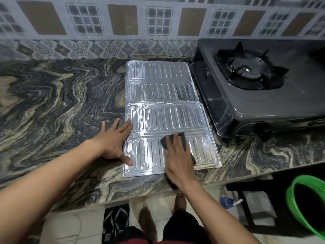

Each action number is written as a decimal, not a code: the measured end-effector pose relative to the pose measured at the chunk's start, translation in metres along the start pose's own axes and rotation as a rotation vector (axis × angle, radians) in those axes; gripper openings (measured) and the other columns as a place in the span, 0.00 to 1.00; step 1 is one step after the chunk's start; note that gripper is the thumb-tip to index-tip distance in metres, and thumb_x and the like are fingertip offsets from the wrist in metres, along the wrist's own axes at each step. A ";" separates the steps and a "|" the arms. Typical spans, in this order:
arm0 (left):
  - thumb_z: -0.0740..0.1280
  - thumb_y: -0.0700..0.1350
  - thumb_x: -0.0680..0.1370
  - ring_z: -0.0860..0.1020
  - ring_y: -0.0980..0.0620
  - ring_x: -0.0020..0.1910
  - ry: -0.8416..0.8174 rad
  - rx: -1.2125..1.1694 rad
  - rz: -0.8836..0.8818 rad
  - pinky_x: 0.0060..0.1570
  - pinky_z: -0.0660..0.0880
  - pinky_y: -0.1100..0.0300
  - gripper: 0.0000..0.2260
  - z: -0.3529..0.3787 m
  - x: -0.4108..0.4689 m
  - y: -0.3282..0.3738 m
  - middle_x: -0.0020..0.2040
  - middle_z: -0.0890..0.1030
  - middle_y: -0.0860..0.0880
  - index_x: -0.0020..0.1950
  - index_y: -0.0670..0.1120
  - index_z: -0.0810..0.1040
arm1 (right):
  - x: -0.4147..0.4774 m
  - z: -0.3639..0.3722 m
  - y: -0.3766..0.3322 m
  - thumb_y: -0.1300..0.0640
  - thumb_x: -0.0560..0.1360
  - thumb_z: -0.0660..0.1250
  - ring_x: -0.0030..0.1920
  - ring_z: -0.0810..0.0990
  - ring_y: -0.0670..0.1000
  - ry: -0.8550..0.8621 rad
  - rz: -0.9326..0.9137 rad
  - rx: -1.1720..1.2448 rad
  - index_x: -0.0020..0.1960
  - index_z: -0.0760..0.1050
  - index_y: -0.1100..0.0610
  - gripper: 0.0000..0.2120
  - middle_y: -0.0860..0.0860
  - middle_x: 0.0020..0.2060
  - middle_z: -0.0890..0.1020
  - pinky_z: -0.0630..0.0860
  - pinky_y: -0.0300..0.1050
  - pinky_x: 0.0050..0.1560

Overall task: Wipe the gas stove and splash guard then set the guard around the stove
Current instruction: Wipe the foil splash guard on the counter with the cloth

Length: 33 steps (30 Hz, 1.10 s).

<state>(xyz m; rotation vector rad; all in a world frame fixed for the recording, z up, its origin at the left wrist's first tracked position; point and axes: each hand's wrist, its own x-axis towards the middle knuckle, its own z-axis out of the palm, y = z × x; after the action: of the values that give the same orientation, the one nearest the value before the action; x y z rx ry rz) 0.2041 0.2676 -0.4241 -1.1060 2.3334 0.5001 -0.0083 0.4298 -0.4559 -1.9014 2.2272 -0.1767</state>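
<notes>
A silver ribbed splash guard [161, 95] lies flat and unfolded on the marbled counter, its panels running from the wall to the front edge. My left hand [114, 141] presses flat on the guard's left edge, fingers spread. My right hand [177, 155] lies flat on a dark cloth [181, 136] on the nearest panel; most of the cloth is hidden under the hand. Small specks dot that panel left of the cloth. The dark grey gas stove [260, 85] stands to the right of the guard, its burner grate bare.
The tiled wall [123, 20] rises behind the counter [52, 95]. Below the counter edge are sandals [115, 224] on the floor, my bare feet, a dark stool [249, 199] and a green basin [306, 206] at the right.
</notes>
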 end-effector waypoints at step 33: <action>0.66 0.83 0.48 0.30 0.46 0.77 0.013 0.002 -0.007 0.68 0.28 0.37 0.74 0.005 -0.015 -0.007 0.77 0.28 0.56 0.78 0.53 0.28 | 0.018 -0.009 0.013 0.42 0.84 0.43 0.79 0.41 0.46 -0.219 -0.376 0.043 0.81 0.47 0.47 0.26 0.50 0.80 0.45 0.39 0.52 0.78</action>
<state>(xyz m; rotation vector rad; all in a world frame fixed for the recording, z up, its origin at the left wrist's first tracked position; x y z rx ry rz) 0.2195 0.2756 -0.4203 -1.1198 2.3398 0.4890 -0.0258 0.4135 -0.4513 -2.1817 1.7019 -0.0669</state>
